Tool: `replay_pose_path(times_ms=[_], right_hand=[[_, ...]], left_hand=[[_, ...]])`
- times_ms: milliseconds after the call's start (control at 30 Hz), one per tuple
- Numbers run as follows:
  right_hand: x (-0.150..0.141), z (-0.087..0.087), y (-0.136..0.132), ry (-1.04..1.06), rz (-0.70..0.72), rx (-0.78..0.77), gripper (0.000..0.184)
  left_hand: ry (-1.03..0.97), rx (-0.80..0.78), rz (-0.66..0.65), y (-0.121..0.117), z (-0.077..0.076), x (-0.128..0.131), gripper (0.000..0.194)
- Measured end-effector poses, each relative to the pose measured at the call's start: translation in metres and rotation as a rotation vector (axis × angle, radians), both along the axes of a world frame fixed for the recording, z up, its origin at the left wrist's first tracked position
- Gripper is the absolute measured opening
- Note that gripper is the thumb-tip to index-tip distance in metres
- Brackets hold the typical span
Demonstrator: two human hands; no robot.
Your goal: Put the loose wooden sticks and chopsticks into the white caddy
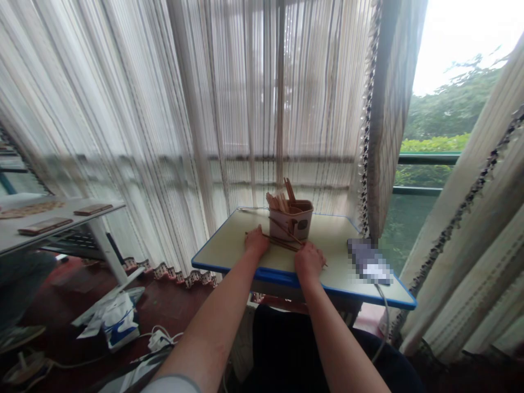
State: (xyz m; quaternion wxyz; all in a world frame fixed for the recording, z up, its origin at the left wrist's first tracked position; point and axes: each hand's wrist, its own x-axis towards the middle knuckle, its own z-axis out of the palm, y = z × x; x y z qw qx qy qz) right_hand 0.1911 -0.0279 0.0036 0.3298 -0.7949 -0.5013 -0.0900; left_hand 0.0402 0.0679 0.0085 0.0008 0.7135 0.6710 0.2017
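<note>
Low in front of the container, wooden chopsticks (283, 243) lie nearly level between my two hands. My left hand (257, 243) is closed around their left part, and a tip pokes out past the fingers. At the other side my right hand (309, 261) is closed on the right part, with an end showing beyond it. One more stick slants across the container's front down to my right hand. The pinkish-beige divided container (280, 228) stands upright just behind my hands. It holds several upright chopsticks (289, 189) and shorter wooden pieces (278, 202).
The small cream table (223, 240) has a blue rim. A pixelated dark device (362, 256) with a cable lies at its right. Curtains (245, 109) hang behind. At left are a white table (98, 215) with flat wooden pieces, and a white-and-blue bag (118, 322) on the floor.
</note>
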Motion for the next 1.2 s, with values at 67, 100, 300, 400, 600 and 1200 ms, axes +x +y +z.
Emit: replay_pose_path(times_ms=[67, 100, 300, 400, 600, 1200], right_hand=[[-0.001, 0.001, -0.001, 0.016, -0.01, 0.048, 0.034], [-0.001, 0.001, -0.001, 0.024, -0.005, 0.06, 0.035], [0.003, 0.003, 0.002, 0.082, 0.156, 0.112, 0.035], [0.005, 0.003, 0.002, 0.155, 0.291, 0.326, 0.038], [0.005, 0.007, 0.006, 0.344, 0.321, 0.603, 0.038], [0.067, 0.15, 0.116, 0.402, 0.481, 0.923, 0.029]], left_hand=[[0.038, -0.012, -0.026, -0.001, 0.001, -0.001, 0.05], [0.056, -0.019, -0.041, -0.002, 0.001, -0.001, 0.045], [0.061, -0.016, -0.063, -0.008, 0.003, 0.002, 0.036], [0.061, 0.002, -0.036, -0.009, 0.003, 0.003, 0.035], [0.064, 0.041, 0.007, -0.008, 0.005, 0.007, 0.036], [0.058, 0.074, 0.025, 0.006, -0.003, 0.012, 0.035]])
